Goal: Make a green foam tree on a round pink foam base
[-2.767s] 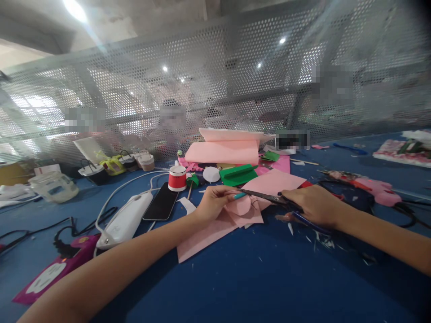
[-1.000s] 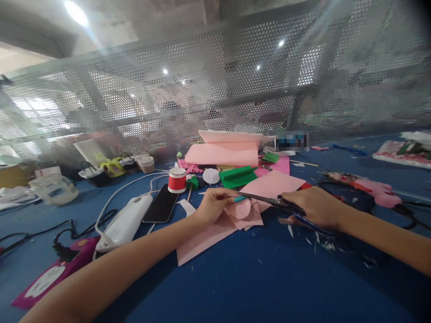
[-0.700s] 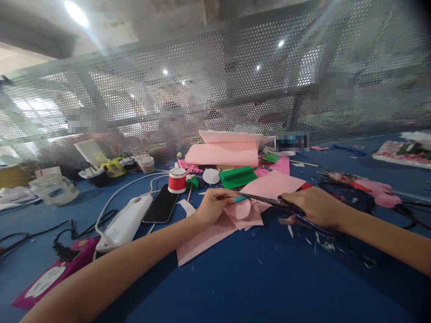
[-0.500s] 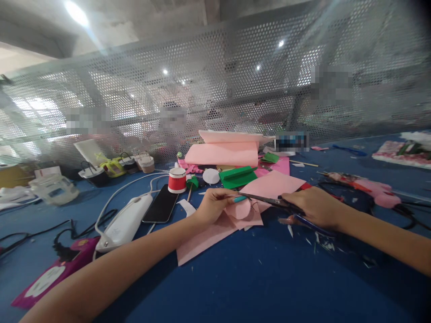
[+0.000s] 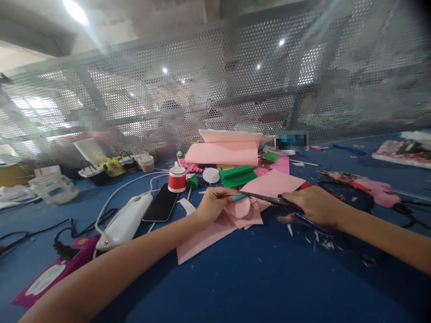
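My left hand (image 5: 213, 205) is closed in a pinch on a rounded piece of pink felt (image 5: 239, 210) at the middle of the table. In my right hand (image 5: 313, 205) is a pair of scissors (image 5: 266, 197), the fingers wrapped round the handles. The blades point left and lie at the upper edge of the pink piece, close to my left fingertips. Below the pinched piece a larger pink sheet (image 5: 202, 242) lies flat, partly under my left hand. Another pink sheet (image 5: 274, 183) lies just behind the scissors. Whether the blades are apart is hard to make out.
A red and white cup (image 5: 177, 180), a phone (image 5: 160, 204) and a white power strip (image 5: 126, 220) stand left of my hands. Green felt (image 5: 238, 176) and a pink roll (image 5: 222, 154) lie behind. A pink glue gun (image 5: 373, 188) with its cable is at the right.
Almost nothing differs. Both hands keep their hold on the pink piece and the scissors, with only a very slight shift of the view.
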Demonstrator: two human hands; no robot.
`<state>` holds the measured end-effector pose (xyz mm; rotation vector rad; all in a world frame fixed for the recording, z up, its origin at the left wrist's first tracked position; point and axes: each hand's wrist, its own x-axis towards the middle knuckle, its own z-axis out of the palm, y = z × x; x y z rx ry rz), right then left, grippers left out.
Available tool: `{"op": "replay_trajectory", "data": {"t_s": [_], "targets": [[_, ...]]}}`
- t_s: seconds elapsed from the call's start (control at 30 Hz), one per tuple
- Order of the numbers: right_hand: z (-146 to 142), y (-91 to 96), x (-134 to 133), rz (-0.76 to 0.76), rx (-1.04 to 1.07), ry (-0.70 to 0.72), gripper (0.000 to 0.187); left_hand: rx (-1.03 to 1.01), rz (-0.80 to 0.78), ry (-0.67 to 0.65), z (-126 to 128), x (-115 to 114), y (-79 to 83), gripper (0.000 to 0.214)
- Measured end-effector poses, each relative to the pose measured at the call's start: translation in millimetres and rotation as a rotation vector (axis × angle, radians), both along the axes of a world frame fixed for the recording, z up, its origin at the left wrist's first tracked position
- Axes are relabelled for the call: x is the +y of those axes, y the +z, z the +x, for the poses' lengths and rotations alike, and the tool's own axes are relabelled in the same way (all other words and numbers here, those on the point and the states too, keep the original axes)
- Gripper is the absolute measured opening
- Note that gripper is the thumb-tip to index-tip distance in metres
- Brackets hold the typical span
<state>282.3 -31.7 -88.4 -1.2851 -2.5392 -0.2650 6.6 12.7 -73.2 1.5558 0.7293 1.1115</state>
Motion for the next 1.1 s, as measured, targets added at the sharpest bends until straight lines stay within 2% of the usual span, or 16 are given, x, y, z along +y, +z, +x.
{"op": "replay_trajectory", "data": {"t_s": [0.4,0.73,1.1], "targets": [[1.9,-2.5,0.1,0.054,-0.019,0.010,0.053,0.010,-0.058,-0.020,0.0,-2.5,1.7,0.019],[2.7,-5.6,3.5,0.038,-0.034,0.008,0.051,0.006,-0.078,-0.021,0.2,-3.0,1.4,0.022],[-0.9,0.5,-1.9,0.024,-0.035,0.016,0.048,-0.020,-0.093,-0.057,-0.2,-2.6,0.0,0.022]]}}
